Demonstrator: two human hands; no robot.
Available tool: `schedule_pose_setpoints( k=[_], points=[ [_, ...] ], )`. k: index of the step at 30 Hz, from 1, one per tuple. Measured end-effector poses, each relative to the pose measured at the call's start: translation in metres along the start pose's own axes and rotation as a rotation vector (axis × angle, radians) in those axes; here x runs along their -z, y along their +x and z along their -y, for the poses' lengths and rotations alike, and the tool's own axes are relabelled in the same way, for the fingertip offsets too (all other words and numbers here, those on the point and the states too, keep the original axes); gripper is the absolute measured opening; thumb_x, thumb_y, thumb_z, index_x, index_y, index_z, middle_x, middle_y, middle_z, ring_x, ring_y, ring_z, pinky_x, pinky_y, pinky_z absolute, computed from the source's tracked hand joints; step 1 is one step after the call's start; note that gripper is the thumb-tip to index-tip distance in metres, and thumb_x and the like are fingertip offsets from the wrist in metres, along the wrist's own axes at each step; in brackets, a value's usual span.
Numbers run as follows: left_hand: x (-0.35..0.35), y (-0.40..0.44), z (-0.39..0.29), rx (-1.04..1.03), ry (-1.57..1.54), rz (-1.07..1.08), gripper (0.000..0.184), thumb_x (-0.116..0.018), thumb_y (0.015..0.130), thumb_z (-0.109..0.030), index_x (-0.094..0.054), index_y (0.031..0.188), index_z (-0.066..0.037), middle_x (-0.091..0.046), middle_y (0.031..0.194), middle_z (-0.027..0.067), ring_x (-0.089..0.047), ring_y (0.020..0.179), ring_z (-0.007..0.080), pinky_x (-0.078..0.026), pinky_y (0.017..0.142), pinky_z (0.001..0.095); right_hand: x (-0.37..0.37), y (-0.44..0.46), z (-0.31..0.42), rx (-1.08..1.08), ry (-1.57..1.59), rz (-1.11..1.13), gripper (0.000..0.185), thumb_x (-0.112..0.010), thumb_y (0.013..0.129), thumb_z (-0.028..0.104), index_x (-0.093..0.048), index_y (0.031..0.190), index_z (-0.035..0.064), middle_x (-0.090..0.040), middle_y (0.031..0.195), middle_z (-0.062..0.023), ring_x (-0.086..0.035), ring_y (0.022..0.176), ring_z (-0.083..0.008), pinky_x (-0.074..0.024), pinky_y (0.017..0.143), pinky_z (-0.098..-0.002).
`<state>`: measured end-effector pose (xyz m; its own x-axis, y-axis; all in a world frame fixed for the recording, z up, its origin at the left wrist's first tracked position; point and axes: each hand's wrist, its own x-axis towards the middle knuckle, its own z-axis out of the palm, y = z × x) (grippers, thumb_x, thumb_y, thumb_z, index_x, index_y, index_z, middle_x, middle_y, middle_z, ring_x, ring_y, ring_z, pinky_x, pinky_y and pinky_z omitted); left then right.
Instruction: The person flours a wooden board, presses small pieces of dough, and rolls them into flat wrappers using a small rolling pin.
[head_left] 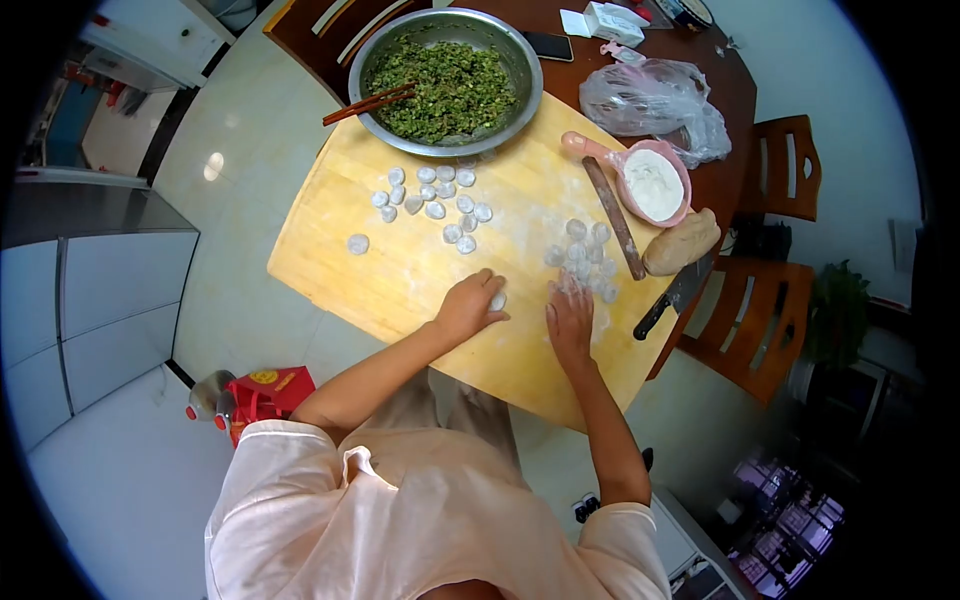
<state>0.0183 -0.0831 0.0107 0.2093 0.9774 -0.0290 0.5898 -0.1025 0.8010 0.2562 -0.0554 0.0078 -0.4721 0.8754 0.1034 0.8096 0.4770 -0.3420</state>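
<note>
- From where I stand, the small, round, white-floured dough pieces [435, 210] look like squat little buttons, dusty and pale against the yellow wooden board [350, 290].
- Those in the far-left group are scattered loosely, some touching; one stands apart, nearer the board's left edge.
- The group on the right sits closer together, with a thicker dusting of flour.
- The bare left hand [468, 305] is curled, with one dough piece showing between thumb and fingers, pinched there near the board's front edge.
- The loose group lies beyond that hand, well clear of its fingertips.
- The bare right hand [570, 322] has its fingers stretched forward, palm down, floury tips at the near side of the right group; how firmly they press, I can't tell.
- Right of that group lies a slim brown wooden rolling pin [614, 218].
</note>
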Motion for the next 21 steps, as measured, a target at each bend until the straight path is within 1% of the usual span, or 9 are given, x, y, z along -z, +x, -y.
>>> schedule_pose_setpoints(
  k=[3,6,10,12,14,16,17,20,21],
  points=[
    [0.003,0.002,0.012,-0.190,-0.079,0.033,0.040,-0.075,0.076,-0.009,-0.060,0.112,-0.001,-0.056,0.107,0.0165,-0.061,0.090,0.0374,-0.051,0.077,0.0452,-0.009,0.008,0.018,-0.043,0.253,-0.079,0.036,-0.059,0.089,0.003,-0.060,0.125,0.0013,-0.054,0.140,-0.0188,-0.049,0.131,-0.0374,-0.0349,0.110,-0.0510],
    [-0.014,0.007,0.024,-0.164,-0.096,0.148,0.032,-0.072,0.077,-0.004,-0.060,0.106,0.000,-0.055,0.107,0.0174,-0.061,0.088,0.0377,-0.050,0.076,0.0448,-0.022,0.028,0.041,-0.107,0.378,-0.122,0.033,-0.055,0.090,0.002,-0.061,0.122,-0.0010,-0.053,0.140,-0.0202,-0.049,0.129,-0.0400,-0.0381,0.108,-0.0461],
    [-0.033,0.000,0.018,-0.070,-0.158,-0.011,0.024,-0.069,0.078,-0.002,-0.059,0.100,0.000,-0.054,0.103,0.0187,-0.060,0.086,0.0384,-0.049,0.074,0.0441,-0.059,0.061,0.058,-0.243,0.466,-0.198,0.032,-0.048,0.097,0.009,-0.060,0.125,-0.0019,-0.053,0.140,-0.0246,-0.050,0.129,-0.0411,-0.0394,0.108,-0.0447],
    [-0.032,-0.006,0.011,-0.030,-0.224,-0.143,0.022,-0.069,0.079,-0.002,-0.059,0.098,-0.001,-0.054,0.101,0.0190,-0.059,0.084,0.0384,-0.049,0.073,0.0440,-0.073,0.072,0.065,-0.306,0.381,-0.222,0.036,-0.048,0.098,0.012,-0.057,0.130,-0.0006,-0.048,0.145,-0.0226,-0.043,0.136,-0.0394,-0.0325,0.113,-0.0468],
    [-0.016,-0.014,0.014,0.022,-0.209,-0.161,0.026,-0.068,0.078,0.000,-0.060,0.103,-0.002,-0.056,0.103,0.0185,-0.060,0.086,0.0375,-0.049,0.072,0.0429,-0.083,0.079,0.072,-0.337,0.238,-0.230,0.041,-0.052,0.096,0.013,-0.054,0.135,0.0023,-0.043,0.150,-0.0200,-0.037,0.140,-0.0370,-0.0285,0.115,-0.0493],
    [0.004,-0.021,0.023,0.070,-0.214,-0.165,0.030,-0.067,0.078,0.002,-0.061,0.107,-0.002,-0.057,0.105,0.0186,-0.061,0.087,0.0373,-0.049,0.073,0.0429,-0.086,0.078,0.079,-0.324,0.100,-0.160,0.048,-0.055,0.094,0.017,-0.048,0.140,0.0031,-0.038,0.154,-0.0183,-0.032,0.143,-0.0362,-0.0238,0.117,-0.0531],
    [0.013,-0.016,0.030,0.035,-0.156,-0.235,0.036,-0.067,0.077,0.004,-0.062,0.111,-0.003,-0.058,0.109,0.0181,-0.061,0.091,0.0377,-0.050,0.075,0.0431,-0.087,0.076,0.082,-0.315,0.030,-0.123,0.052,-0.056,0.094,0.019,-0.045,0.143,0.0035,-0.035,0.156,-0.0175,-0.030,0.145,-0.0358,-0.0214,0.117,-0.0550],
    [0.043,0.016,0.032,-0.058,-0.048,-0.336,0.029,-0.061,0.079,0.003,-0.062,0.108,0.000,-0.059,0.111,0.0183,-0.060,0.102,0.0396,-0.052,0.083,0.0415,-0.084,0.077,0.085,-0.231,-0.114,-0.064,0.060,-0.061,0.091,0.023,-0.043,0.145,0.0033,-0.033,0.158,-0.0159,-0.030,0.145,-0.0360,-0.0206,0.116,-0.0586],
    [0.043,0.027,0.040,-0.123,0.059,-0.334,0.020,-0.055,0.085,-0.002,-0.061,0.104,0.002,-0.059,0.113,0.0187,-0.060,0.103,0.0387,-0.052,0.085,0.0416,-0.083,0.079,0.086,-0.210,-0.119,-0.047,0.060,-0.060,0.091,0.023,-0.042,0.145,0.0032,-0.033,0.158,-0.0163,-0.029,0.146,-0.0361,-0.0197,0.116,-0.0590]
  ],
)
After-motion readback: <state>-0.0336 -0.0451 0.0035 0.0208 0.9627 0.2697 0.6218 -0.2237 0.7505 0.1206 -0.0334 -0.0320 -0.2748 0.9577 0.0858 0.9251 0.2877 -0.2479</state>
